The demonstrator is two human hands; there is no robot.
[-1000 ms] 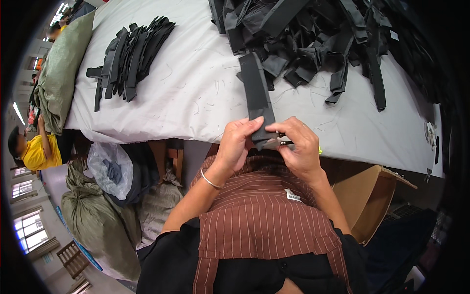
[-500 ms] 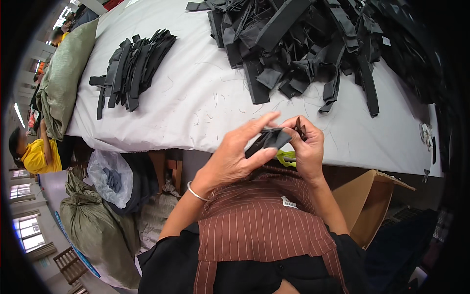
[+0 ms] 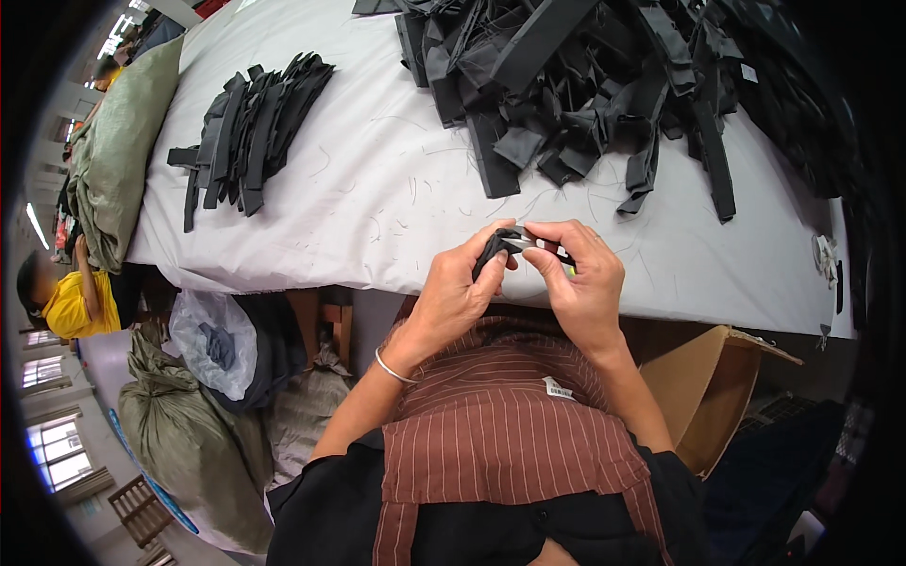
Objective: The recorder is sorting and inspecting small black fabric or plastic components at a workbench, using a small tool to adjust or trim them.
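Note:
My left hand pinches a folded black fabric strip above the near edge of the table. Across from it, my right hand is closed on thread snips, whose pale metal blades lie at the strip's edge, between both hands. Whether the blades touch a thread is too small to tell. Something yellow-green shows just under the right hand's fingers. Beyond my hands lies a big loose heap of black fabric strips. A smaller, neater stack of strips lies farther left.
Loose thread ends are scattered over the white-covered table. A stuffed green sack lies along its left edge. Below it are a plastic-lined bag and a tied sack. An open cardboard box stands at right. A person in yellow is at far left.
The strip has turned and bunched up in my left hand, whose fingers have closed in. The snips have swung round in my right hand, so their blades now meet the strip.

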